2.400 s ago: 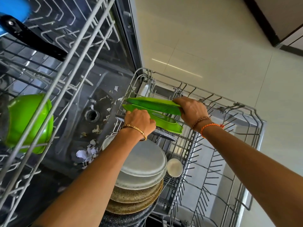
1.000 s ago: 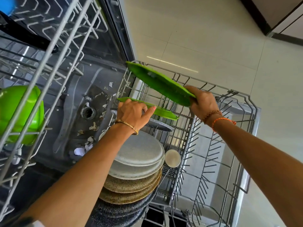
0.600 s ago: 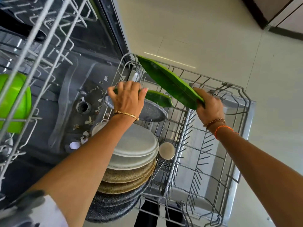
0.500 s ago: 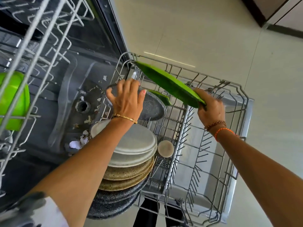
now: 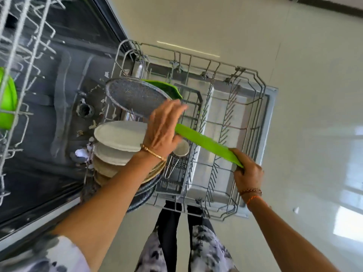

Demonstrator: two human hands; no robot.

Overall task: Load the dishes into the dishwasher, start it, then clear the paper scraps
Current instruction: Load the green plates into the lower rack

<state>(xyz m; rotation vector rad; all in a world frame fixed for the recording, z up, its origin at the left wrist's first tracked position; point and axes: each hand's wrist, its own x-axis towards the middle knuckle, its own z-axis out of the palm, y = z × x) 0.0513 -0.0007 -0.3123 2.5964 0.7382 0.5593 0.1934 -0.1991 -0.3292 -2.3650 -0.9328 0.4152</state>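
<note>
Over the rack [image 5: 253, 79], our right hand [image 5: 247, 171] gripped a green plate [image 5: 206, 143]; our left hand [image 5: 164, 128], fingers loose, touched its other end.

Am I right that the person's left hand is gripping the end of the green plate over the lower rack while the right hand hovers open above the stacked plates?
Not quite: the sides are swapped. The head view shows the right hand gripping the green plate over the lower rack, and the left hand open above the stacked plates.
</note>
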